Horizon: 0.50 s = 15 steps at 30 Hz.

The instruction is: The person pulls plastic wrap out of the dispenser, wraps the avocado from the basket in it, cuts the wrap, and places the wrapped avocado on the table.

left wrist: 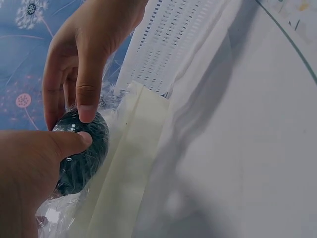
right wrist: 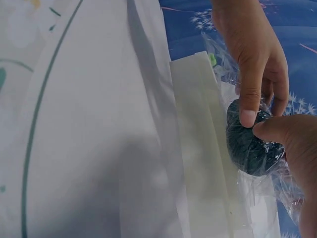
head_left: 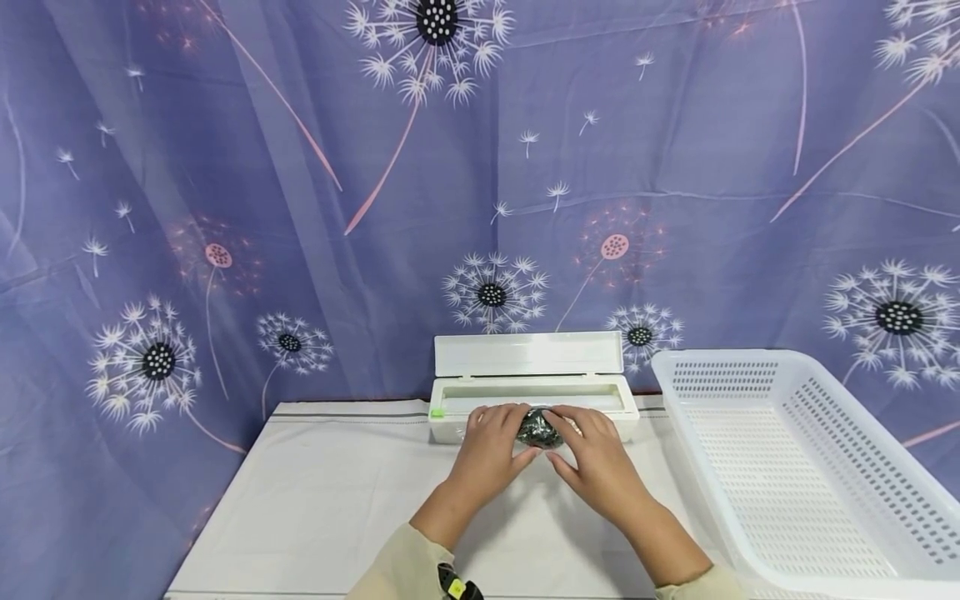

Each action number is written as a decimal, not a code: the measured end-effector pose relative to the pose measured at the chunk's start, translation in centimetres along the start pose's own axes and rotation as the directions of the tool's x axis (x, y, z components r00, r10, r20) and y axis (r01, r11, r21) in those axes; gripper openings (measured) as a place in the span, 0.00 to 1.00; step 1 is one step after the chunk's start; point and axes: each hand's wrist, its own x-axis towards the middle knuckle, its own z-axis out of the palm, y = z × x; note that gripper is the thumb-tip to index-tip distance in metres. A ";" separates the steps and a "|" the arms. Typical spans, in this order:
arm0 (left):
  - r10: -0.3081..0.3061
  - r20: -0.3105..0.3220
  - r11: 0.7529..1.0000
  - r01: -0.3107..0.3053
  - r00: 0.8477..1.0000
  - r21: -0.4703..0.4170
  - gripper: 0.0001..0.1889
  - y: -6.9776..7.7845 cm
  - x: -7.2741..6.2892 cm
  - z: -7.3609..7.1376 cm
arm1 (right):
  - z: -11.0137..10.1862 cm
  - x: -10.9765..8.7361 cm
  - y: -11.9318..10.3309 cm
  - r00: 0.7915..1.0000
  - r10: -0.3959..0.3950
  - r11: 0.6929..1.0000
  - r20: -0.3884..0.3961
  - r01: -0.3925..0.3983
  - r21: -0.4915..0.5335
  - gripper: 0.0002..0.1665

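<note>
A dark green, rounded thing (head_left: 538, 429) in clear plastic film is between both hands; its exact kind is hard to tell under the wrap. My left hand (head_left: 487, 450) holds it from the left and my right hand (head_left: 596, 458) from the right, fingers curved over the far side. In the left wrist view, both thumbs press on its near face, and loose clear film (left wrist: 54, 220) spreads beside it. Just behind the hands stands a long white cling film box (head_left: 442, 429), its lid (head_left: 528, 354) raised. The hands hide part of the box's front.
A large white perforated plastic basket (head_left: 795, 483) stands at the right. White cloth (head_left: 315, 500) covers the table. Behind it hangs a blue-purple curtain (head_left: 390, 283) with dandelion prints. A small bright green piece (head_left: 437, 412) sits at the box's left end.
</note>
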 end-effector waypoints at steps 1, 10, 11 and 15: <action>-0.002 0.000 1.000 0.002 1.000 -0.003 0.34 0.0 0.0 0.0 | 0.0 0.0 0.0 1.000 0.002 1.000 -0.001 -0.002 0.001 0.38; -0.011 -0.021 0.999 0.012 1.000 0.036 0.39 0.0 0.2 0.4 | 0.2 0.4 0.5 1.000 0.017 1.000 0.002 -0.017 -0.020 0.40; -0.011 -0.025 0.999 0.012 1.000 0.039 0.39 -0.1 0.3 0.4 | 0.2 0.4 0.5 1.000 0.024 1.000 0.009 -0.023 -0.021 0.41; -0.017 -0.017 0.999 0.018 1.000 0.043 0.38 -0.3 0.5 0.5 | 0.5 0.5 0.9 0.998 0.051 0.999 0.030 -0.051 -0.012 0.44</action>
